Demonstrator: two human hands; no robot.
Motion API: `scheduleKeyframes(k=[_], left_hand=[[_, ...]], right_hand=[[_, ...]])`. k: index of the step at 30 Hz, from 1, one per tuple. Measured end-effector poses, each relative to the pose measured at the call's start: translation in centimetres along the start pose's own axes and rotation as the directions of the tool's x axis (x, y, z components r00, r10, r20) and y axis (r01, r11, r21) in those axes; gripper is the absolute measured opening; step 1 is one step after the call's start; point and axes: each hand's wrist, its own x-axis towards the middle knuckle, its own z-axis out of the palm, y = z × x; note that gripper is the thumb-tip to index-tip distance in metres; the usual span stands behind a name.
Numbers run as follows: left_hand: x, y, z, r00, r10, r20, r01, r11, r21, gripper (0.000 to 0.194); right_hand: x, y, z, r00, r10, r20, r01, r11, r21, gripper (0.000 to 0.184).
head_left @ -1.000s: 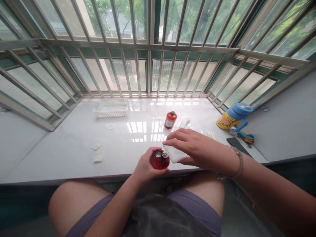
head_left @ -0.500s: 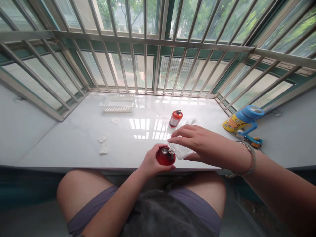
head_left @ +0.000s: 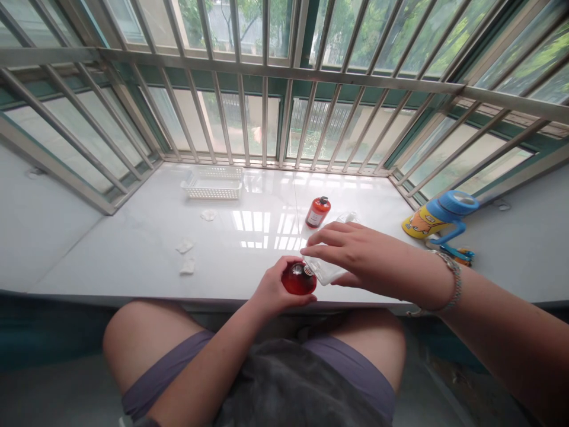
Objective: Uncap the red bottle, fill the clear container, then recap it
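Little has moved: hands (head_left: 355, 252) grip dark-red bottle (head_left: 297, 283) and clear container (head_left: 328, 271), label (head_left: 315, 219) on orange-red bottle (head_left: 320, 206) unreadable

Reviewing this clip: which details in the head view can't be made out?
All in the head view:
Clear boxy container: partly hidden by the right hand.
Dark-red round glossy bottle: left side covered by the left hand; any flow at its mouth is too small to tell.
Orange-red bottle with black cap: label print too small.
Clear shiny object beyond: partly hidden by the right hand.
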Motion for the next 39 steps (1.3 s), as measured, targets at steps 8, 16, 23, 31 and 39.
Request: scheduleKeyframes(k=[8, 16, 23, 31, 39], left_hand=[[0.1, -0.1, 0.1, 1.000, -0.004, -0.002, 0.004, 1.000, 0.003, 0.080], [0.1, -0.1, 0.0, 1.000, -0.011, 0.001, 0.011, 1.000, 0.007, 0.079], [0.0, -0.1, -0.1, 1.000, -0.031, 0.001, 0.031, 0.999, 0.016, 0.081], [0.0, 0.1, -0.2, 0.999, -0.038, 0.000, 0.038, 0.999, 0.020, 0.081], [0.0, -0.3, -0.2, 1.000, -0.029, -0.002, 0.029, 0.999, 0.013, 0.081]], right_hand=[[0.4, -0.3, -0.4, 1.000, -0.016, 0.025, 0.016, 1.000, -0.009, 0.072], [0.8, -0.5, -0.5, 0.998, -0.035, 0.051, 0.037, 0.999, -0.032, 0.069], [1.1, -0.5, -0.6, 0.998, -0.048, 0.048, 0.049, 0.998, -0.033, 0.068], [1.5, -0.7, -0.6, 0.996, -0.064, 0.055, 0.067, 0.996, -0.053, 0.061], [2.1, -1.3, -0.8, 0.993, -0.102, 0.067, 0.108, 0.990, -0.096, 0.047]])
